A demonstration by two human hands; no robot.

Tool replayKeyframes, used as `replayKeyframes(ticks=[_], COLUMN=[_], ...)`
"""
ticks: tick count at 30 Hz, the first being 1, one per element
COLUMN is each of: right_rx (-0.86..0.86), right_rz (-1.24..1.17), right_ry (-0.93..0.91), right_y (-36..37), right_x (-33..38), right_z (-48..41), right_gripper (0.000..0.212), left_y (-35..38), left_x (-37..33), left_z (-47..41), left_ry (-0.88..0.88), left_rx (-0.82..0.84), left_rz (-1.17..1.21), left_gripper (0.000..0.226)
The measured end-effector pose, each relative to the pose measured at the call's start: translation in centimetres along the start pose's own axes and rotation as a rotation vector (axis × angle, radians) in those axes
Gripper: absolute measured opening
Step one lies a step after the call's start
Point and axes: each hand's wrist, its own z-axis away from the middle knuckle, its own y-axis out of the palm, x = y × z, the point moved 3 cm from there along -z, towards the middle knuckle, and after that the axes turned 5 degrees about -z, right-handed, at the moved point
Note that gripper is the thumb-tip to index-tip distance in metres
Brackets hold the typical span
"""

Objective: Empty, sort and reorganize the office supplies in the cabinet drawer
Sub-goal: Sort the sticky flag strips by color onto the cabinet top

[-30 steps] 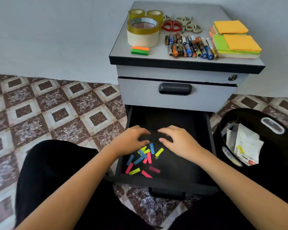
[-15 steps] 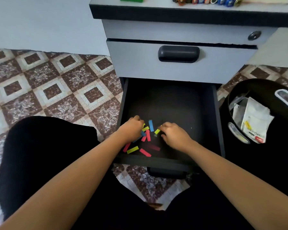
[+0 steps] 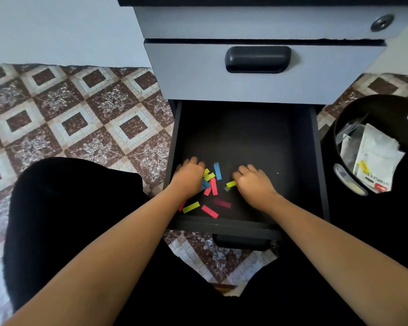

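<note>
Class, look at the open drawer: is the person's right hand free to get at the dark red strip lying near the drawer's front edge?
Probably yes. The dark red strip lies flat and uncovered on the drawer floor, just beside the right hand, with nothing lying between them.

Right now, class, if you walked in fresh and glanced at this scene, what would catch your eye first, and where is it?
The bright coloured paper strips scattered on the dark floor of the open bottom drawer stand out first. The left hand and right hand rest curled at either side of the pile, apparently gathering it. To the right of the drawer, a black bin holds white packaging.
</note>
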Motion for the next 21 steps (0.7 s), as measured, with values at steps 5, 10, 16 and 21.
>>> replayKeyframes(ticks=[5, 10, 16, 21], right_rx=[-0.025, 0.016, 0.052, 0.059], right_rz=[-0.148, -0.327, -0.552, -0.619], right_ry=[0.059, 0.093, 0.166, 0.204], right_y=[-0.3, -0.4, -1.0, -1.1], right_x=[-0.4, -0.8, -1.3, -1.5], right_z=[0.1, 0.0, -0.2, -0.5], right_gripper=[0.024, 0.008, 0.019, 0.017], left_y=[0.1, 0.3, 0.4, 0.3], left_x=[0.2, 0.2, 0.3, 0.2], left_z=[-0.4, -0.5, -0.5, -0.4], left_ry=[-0.014, -0.021, -0.024, -0.024], left_rx=[0.025, 0.079, 0.11, 0.104], left_rz=[0.122, 0.229, 0.304, 0.344], left_gripper=[0.028, 0.024, 0.021, 0.018])
